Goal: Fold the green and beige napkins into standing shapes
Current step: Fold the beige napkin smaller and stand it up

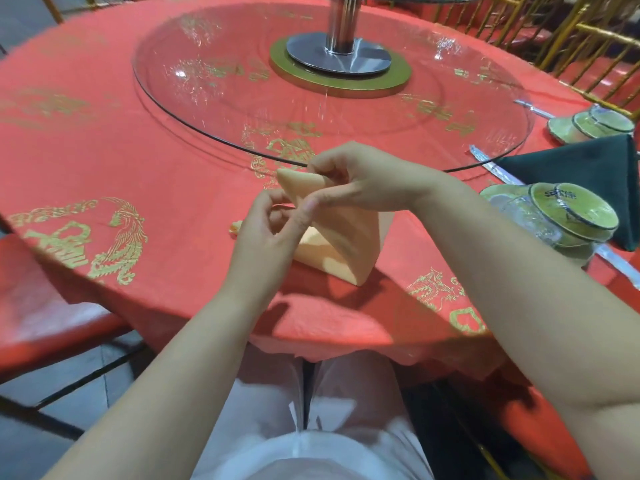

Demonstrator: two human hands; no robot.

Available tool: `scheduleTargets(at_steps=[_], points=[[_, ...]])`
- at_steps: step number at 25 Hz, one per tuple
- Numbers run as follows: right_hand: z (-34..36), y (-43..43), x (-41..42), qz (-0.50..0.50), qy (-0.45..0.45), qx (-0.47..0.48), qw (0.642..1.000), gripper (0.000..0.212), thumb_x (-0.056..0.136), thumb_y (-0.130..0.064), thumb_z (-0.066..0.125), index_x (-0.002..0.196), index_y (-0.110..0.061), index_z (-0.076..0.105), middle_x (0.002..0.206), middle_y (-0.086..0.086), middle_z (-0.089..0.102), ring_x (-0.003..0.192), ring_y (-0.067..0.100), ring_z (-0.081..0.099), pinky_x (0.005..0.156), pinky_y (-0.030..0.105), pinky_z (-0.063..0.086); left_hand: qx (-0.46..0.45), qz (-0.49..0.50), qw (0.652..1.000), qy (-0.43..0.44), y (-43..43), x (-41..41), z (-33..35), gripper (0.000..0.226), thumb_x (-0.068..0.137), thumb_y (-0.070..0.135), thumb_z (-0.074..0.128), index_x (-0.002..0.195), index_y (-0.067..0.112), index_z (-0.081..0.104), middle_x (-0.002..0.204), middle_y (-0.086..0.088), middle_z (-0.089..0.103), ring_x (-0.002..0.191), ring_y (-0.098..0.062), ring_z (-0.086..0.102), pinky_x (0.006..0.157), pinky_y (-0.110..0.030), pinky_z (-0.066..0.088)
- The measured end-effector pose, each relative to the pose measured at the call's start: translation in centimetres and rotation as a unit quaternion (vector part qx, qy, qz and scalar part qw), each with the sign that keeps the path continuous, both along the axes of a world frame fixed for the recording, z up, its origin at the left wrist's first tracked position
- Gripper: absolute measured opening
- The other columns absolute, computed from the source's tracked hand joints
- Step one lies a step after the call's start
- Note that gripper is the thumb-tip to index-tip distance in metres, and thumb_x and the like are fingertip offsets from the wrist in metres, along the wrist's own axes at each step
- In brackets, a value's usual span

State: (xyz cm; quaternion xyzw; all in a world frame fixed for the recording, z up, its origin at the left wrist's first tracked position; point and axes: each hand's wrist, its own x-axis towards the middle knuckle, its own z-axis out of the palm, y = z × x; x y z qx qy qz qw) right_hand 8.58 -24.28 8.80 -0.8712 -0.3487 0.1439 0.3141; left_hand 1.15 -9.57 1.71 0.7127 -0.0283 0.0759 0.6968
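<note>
My right hand (363,183) pinches the raised tip of the beige napkin (346,247), fingers curled, wrist bent inward. My left hand (259,237), just below, pinches a lower fold. The napkin stands on the worktop (138,174) between them; the green napkin (588,174) lies beyond my right forearm.

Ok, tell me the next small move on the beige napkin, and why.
Probably tighten the rolled top: the right hand and left hand both pinch the beige napkin at its loose tip, while its base stands on the red tablecloth.
</note>
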Motion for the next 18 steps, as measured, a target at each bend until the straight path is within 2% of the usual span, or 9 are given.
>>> scheduleTargets(at_steps=[1,4,6,8,9,11,13,15,18], points=[[-0.5,0.3,0.2,0.002,-0.015,-0.022,1.0,0.034,0.084,-0.035,0.065,0.078,-0.003,0.056,0.066,-0.004,0.046,0.058,0.002,0.038,0.053,0.016,0.032,-0.003,0.018,1.0,0.006,0.1,0.1,0.0,0.021,0.079,0.042,0.065,0.088,0.025,0.058,0.079,0.006,0.064,0.076,-0.004,0.06,0.072,-0.018,0.044],[-1.9,-0.5,1.2,-0.015,-0.041,-0.105,0.994,0.04,0.081,-0.049,0.062,0.079,-0.01,0.054,0.064,-0.007,0.042,0.058,0.006,0.037,0.055,0.024,0.029,-0.019,0.029,0.999,0.015,0.4,0.3,-0.6,0.01,0.081,0.032,0.058,0.081,0.022,0.061,0.077,0.006,0.064,0.075,-0.007,0.059,0.072,-0.024,0.045],[-2.8,-2.0,1.8,-0.056,-0.05,-0.156,0.985,0.053,0.076,-0.062,0.055,0.082,-0.009,0.055,0.065,-0.005,0.044,0.062,0.011,0.04,0.058,0.031,0.031,-0.017,0.044,0.998,0.033,0.8,0.5,-1.0,0.012,0.079,0.029,0.051,0.08,0.024,0.062,0.078,0.01,0.064,0.077,-0.007,0.059,0.074,-0.027,0.045],[-3.7,-3.9,2.4,-0.093,-0.072,-0.165,0.979,0.061,0.076,-0.067,0.049,0.082,-0.007,0.055,0.066,-0.001,0.046,0.063,0.017,0.043,0.057,0.033,0.034,-0.033,0.054,0.996,0.056,1.1,0.7,-1.2,0.016,0.076,0.024,0.048,0.073,0.027,0.064,0.072,0.015,0.063,0.071,-0.006,0.056,0.07,-0.027,0.043],[-4.2,-4.8,2.5,-0.11,-0.072,-0.148,0.98,0.056,0.082,-0.062,0.049,0.081,-0.006,0.055,0.066,0.0,0.047,0.062,0.017,0.044,0.055,0.032,0.035,-0.04,0.058,0.995,0.064,1.3,0.7,-1.1,0.018,0.075,0.023,0.048,0.067,0.028,0.064,0.066,0.016,0.06,0.066,-0.005,0.053,0.066,-0.026,0.042],[-5.3,-6.0,2.5,-0.145,-0.039,-0.082,0.985,0.035,0.093,-0.04,0.049,0.077,-0.01,0.054,0.065,-0.001,0.045,0.053,0.007,0.044,0.045,0.021,0.035,-0.009,0.07,0.996,0.061,1.7,0.5,-1.2,0.022,0.078,0.019,0.049,0.061,0.027,0.061,0.06,0.016,0.055,0.058,-0.003,0.047,0.059,-0.02,0.039],[-6.2,-6.2,2.4,-0.147,-0.055,-0.056,0.986,0.025,0.094,-0.03,0.045,0.072,-0.021,0.048,0.066,-0.007,0.045,0.052,0.004,0.047,0.047,0.015,0.033,0.061,0.086,0.993,0.05,2.3,0.5,-1.5,0.02,0.082,0.017,0.05,0.065,0.023,0.059,0.065,0.011,0.055,0.058,0.0,0.047,0.058,-0.016,0.039],[-7.2,-5.9,2.7,-0.126,-0.113,-0.067,0.983,0.018,0.089,-0.033,0.041,0.074,-0.025,0.046,0.07,-0.012,0.047,0.065,0.009,0.046,0.059,0.023,0.031,0.128,0.105,0.985,0.052,3.3,0.8,-1.9,0.014,0.077,0.028,0.052,0.069,0.02,0.059,0.072,0.005,0.058,0.066,-0.005,0.052,0.066,-0.024,0.041],[-8.3,-6.0,3.3,-0.11,-0.155,-0.064,0.98,0.014,0.087,-0.032,0.042,0.078,-0.024,0.049,0.069,-0.016,0.046,0.071,0.016,0.044,0.064,0.026,0.027,0.203,0.128,0.968,0.074,4.7,1.4,-2.2,0.026,0.066,0.046,0.047,0.076,0.023,0.057,0.087,0.0,0.062,0.089,-0.022,0.056,0.084,-0.042,0.045]])
